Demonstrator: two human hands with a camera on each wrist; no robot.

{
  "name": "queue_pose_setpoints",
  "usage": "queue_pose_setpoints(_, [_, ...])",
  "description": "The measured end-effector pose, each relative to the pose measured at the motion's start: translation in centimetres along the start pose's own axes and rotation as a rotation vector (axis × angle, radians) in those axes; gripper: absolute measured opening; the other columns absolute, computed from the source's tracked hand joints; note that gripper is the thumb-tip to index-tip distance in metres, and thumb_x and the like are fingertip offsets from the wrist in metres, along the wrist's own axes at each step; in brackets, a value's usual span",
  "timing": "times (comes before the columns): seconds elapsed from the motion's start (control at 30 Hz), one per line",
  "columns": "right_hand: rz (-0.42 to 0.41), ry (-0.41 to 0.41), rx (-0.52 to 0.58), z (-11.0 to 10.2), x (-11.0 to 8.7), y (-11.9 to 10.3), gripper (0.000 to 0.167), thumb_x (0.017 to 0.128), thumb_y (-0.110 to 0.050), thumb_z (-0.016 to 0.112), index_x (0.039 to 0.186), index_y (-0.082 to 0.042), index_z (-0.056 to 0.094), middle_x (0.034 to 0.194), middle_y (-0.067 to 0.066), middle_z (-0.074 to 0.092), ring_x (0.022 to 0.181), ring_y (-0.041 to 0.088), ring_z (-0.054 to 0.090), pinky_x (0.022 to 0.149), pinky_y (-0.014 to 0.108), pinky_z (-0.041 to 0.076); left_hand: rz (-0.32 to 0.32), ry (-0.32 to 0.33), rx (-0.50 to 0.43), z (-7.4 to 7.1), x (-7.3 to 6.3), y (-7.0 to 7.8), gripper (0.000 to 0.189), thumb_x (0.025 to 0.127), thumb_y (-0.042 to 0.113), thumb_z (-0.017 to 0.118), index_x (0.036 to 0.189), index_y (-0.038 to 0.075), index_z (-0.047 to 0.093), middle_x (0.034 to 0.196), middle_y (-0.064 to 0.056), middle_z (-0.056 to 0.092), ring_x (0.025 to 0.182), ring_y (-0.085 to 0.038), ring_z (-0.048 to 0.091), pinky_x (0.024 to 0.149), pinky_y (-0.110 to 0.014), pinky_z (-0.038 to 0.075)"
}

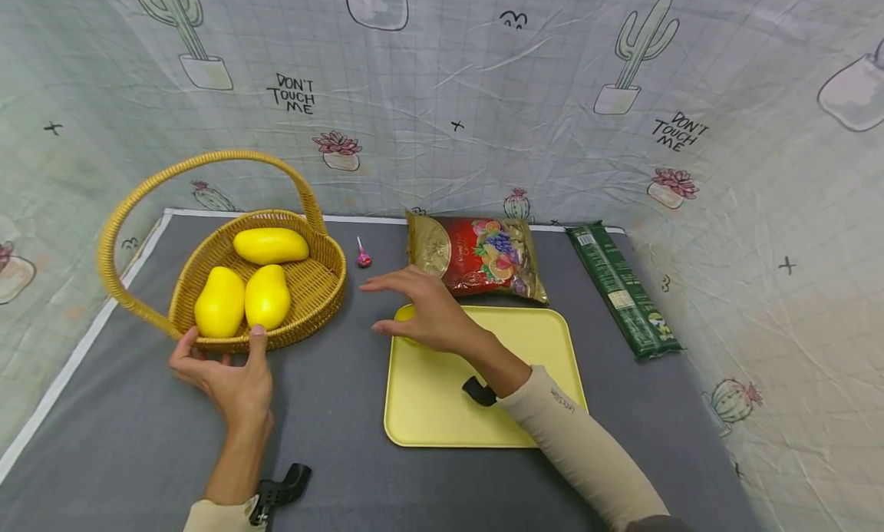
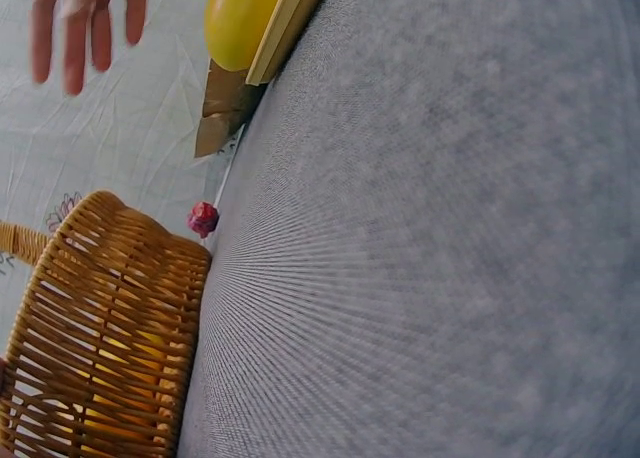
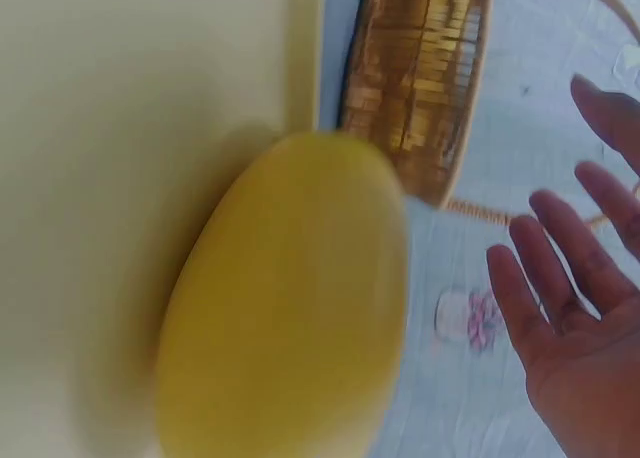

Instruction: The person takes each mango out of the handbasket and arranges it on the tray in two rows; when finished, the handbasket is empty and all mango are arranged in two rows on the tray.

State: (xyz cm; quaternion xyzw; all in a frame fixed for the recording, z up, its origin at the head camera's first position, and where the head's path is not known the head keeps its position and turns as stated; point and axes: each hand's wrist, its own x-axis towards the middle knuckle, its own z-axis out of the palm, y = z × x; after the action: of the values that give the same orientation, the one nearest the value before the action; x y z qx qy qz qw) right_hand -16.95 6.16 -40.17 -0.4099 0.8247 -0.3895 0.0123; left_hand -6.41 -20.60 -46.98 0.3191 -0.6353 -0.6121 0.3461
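Note:
At the left stands a wicker basket [image 1: 324,305] with a tall arched handle, holding three yellow mangoes [image 1: 219,305]. My left hand [image 1: 231,378] grips its near rim, thumb on the rim and fingers around the outside. A yellow tray [image 1: 428,409] lies at the middle right. On its far left corner rests another mango [image 3: 290,308], mostly hidden under my right hand in the head view. My right hand [image 1: 431,313] hovers over that mango with fingers extended, thumb and fingers spread apart. In the right wrist view a gap shows between the hand and the mango.
A pink lollipop [image 1: 363,256] lies just right of the basket. Behind the tray is a red and gold candy bag [image 1: 476,256], and a long green packet [image 1: 621,290] lies at the right. A printed cloth [image 1: 442,156] hangs along the table's back edge.

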Motion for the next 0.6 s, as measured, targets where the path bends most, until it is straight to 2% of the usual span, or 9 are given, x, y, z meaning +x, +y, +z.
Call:
queue_pose_setpoints(0.23, [0.016, 0.041, 0.053, 2.5, 2.9, -1.4, 0.063, 0.086, -0.031, 0.091, 0.143, -0.019, 0.067, 0.142, -0.002, 0.069, 0.123, 0.017, 0.063, 0.104, 0.027, 0.053, -0.010, -0.009, -0.021, 0.0, 0.1, 0.0, 0.076, 0.094, 0.018, 0.080, 0.149, 0.028, 0.029, 0.158, 0.001, 0.014, 0.153, -0.009, 0.021, 0.126, -0.041, 0.026])
queue_pose_setpoints(0.37, [0.013, 0.068, 0.074, 3.8, 4.5, -2.2, 0.064, 0.088, -0.034, 0.090, 0.145, -0.020, 0.065, 0.144, -0.001, 0.067, 0.119, 0.020, 0.066, 0.097, 0.019, 0.053, -0.002, -0.014, -0.012, 0.0, 0.0, 0.0, 0.076, 0.094, 0.019, 0.080, 0.149, 0.028, 0.029, 0.159, 0.001, 0.013, 0.153, -0.010, 0.022, 0.127, -0.042, 0.026])
queue_pose_setpoints(0.47, [0.021, 0.071, 0.062, 4.8, 5.6, -2.8, 0.065, 0.089, -0.037, 0.089, 0.146, -0.021, 0.064, 0.144, -0.002, 0.066, 0.116, 0.016, 0.067, 0.094, 0.019, 0.053, 0.008, -0.019, -0.012, 0.0, -0.1, 0.0, 0.076, 0.094, 0.020, 0.080, 0.149, 0.026, 0.029, 0.160, 0.001, 0.013, 0.154, -0.010, 0.021, 0.127, -0.043, 0.025])
queue_pose_setpoints(0.6, [0.045, 0.030, 0.055, 6.0, 6.9, -3.6, 0.066, 0.091, -0.043, 0.086, 0.148, -0.023, 0.062, 0.145, -0.004, 0.065, 0.118, 0.010, 0.065, 0.094, 0.021, 0.055, 0.016, -0.021, -0.022, 0.0, -0.1, 0.0, 0.075, 0.094, 0.019, 0.081, 0.149, 0.025, 0.029, 0.160, 0.001, 0.012, 0.154, -0.010, 0.021, 0.128, -0.043, 0.024])
